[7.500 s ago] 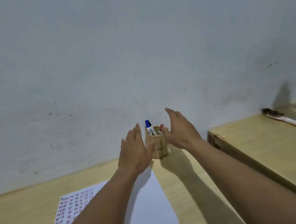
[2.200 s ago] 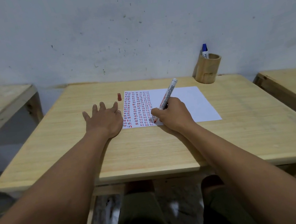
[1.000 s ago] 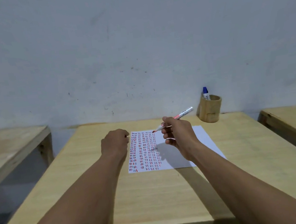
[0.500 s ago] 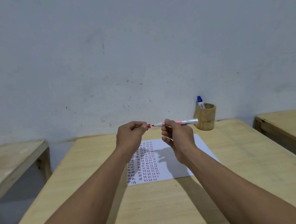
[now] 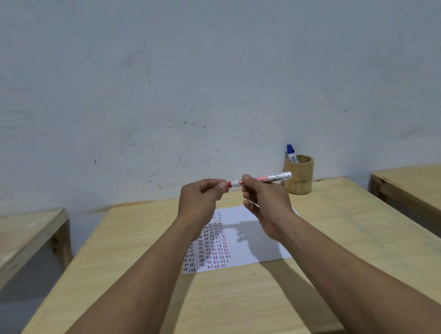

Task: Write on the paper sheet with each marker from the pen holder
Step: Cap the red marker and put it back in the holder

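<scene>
Red cap (image 5: 228, 184) mostly hidden in left hand (image 5: 200, 201) fingertips; can't tell if it's seated on the marker tip. Right table edge cropped, dark object on it unreadable. Red marker (image 5: 267, 179) held horizontal above the paper sheet (image 5: 252, 246), right hand (image 5: 266, 203) pinching the barrel near the tip end, barrel running off toward 3 o'clock. Left hand curled, pinching the cap at 9 o'clock of the marker. Pen holder (image 5: 299, 176) with blue marker (image 5: 291, 154) at 2 o'clock on the table (image 5: 232, 305), near the wall.

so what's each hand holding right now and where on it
The right hand pinches the red marker near its tip end; the left hand grips the red cap at that tip.
</scene>
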{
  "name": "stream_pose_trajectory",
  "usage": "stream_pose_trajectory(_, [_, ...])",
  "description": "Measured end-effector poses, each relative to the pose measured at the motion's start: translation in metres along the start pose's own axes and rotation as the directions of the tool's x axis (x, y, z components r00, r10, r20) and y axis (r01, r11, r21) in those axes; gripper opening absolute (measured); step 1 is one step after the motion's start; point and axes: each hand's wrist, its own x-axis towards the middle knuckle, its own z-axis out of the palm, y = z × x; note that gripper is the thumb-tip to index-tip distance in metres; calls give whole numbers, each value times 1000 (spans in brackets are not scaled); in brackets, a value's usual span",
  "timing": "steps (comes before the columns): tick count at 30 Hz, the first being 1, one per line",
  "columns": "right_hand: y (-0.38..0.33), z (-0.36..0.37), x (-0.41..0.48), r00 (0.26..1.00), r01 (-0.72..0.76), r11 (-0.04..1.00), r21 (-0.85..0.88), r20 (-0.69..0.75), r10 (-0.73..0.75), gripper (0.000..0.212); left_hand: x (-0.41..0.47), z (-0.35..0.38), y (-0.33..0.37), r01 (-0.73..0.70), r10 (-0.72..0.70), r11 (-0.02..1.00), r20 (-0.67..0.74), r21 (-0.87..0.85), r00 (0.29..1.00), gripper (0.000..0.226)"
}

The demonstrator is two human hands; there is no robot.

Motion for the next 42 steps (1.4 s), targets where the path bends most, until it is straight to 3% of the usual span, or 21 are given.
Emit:
stream_pose_trajectory(5, [-3,0,5,1000,-19,999,47,-18,20,12,-1,5,6,3,-3,1000,16,-10,1000,13])
stream_pose_trajectory(9, [-4,1,5,997,-77,981,180,-11,81,12,0,6,11,-58,58,998,-9,30,998,11])
stream_pose_trajectory(12, [-2,5,6,992,-70,972,224,-90,92,10,-1,10,12,-76,76,996,0,53,997,10])
stream_pose_trajectory(13, [-2,7,5,988,-50,977,208,-130,78,15,-2,12,12,-84,84,994,1,71,996,10])
stream_pose_trajectory(16, [-2,6,7,986,40,989,145,-168,-15,68,-1,15,11,-111,113,985,-5,129,994,10])
stream_pose_trajectory(17, [-3,5,6,986,63,994,89,-159,-48,73,-1,16,12,-118,121,983,-11,142,993,10])
stream_pose_trajectory(18, [-5,4,4,987,72,997,6,-142,-71,63,-1,18,13,-124,129,980,-21,154,991,9])
stream_pose_trajectory(20, [-11,2,2,991,71,982,-178,-103,-90,22,2,21,16,-144,156,972,-50,186,986,8])
stream_pose_trajectory(21, [-14,-1,2,992,74,964,-255,-83,-98,16,4,23,19,-159,176,965,-64,210,982,7])
stream_pose_trajectory(24, [-25,-8,4,987,129,871,-474,-22,-158,20,11,32,29,-215,237,945,-61,248,970,6])
stream_pose_trajectory(28, [-40,-24,12,966,224,689,-689,60,-253,5,22,49,44,-282,295,920,-9,273,955,7])
stream_pose_trajectory(32, [-54,-44,25,919,320,489,-811,140,-368,15,34,72,52,-315,322,905,23,287,946,15])
stream_pose_trajectory(38, [-77,-75,59,919,255,463,-849,64,-388,26,58,110,38,-250,268,921,-23,299,963,24])
stream_pose_trajectory(42, [-96,-94,87,891,254,422,-870,41,-451,13,77,137,5,-233,240,898,29,374,970,24])
